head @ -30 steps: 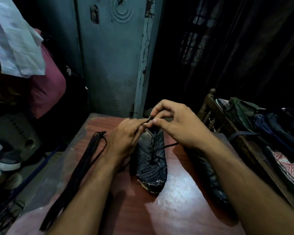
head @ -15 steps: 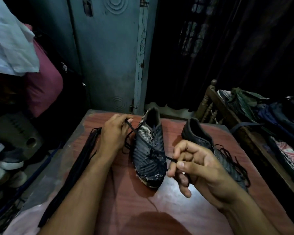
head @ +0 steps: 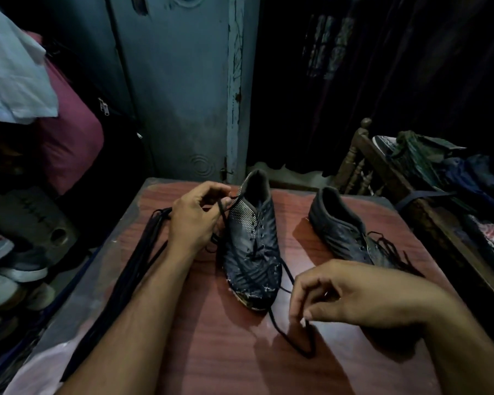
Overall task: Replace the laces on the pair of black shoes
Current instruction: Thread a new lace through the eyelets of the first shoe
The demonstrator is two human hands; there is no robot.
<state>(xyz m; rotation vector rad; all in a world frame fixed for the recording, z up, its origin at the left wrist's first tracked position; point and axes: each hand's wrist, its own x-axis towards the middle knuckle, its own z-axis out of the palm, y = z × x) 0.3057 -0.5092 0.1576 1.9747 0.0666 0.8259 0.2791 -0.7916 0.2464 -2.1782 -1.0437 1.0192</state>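
Note:
Two black shoes stand on a reddish wooden table [head: 240, 366]. The left shoe [head: 253, 252] sits in the middle, toe toward me, with a black lace [head: 285, 334] running from its eyelets down past the toe in a loop. My left hand [head: 194, 220] rests beside its collar and pinches one end of that lace. My right hand [head: 334, 295] is lower right of the toe and pinches the other end between thumb and fingers. The right shoe [head: 342, 232] lies further right, its own loose laces [head: 391, 249] spilling over its side.
A bundle of long black laces [head: 131, 275] lies along the table's left edge. A blue metal door [head: 177, 81] stands behind. Bags and cloth hang at left above several shoes [head: 6, 269] on the floor. A wooden rail [head: 382, 172] with piled clothes is at right.
My right hand has drawn the lace out of the left shoe, down and toward me, to below the toe. My left hand stays by the shoe's collar. The camera tilted up slightly.

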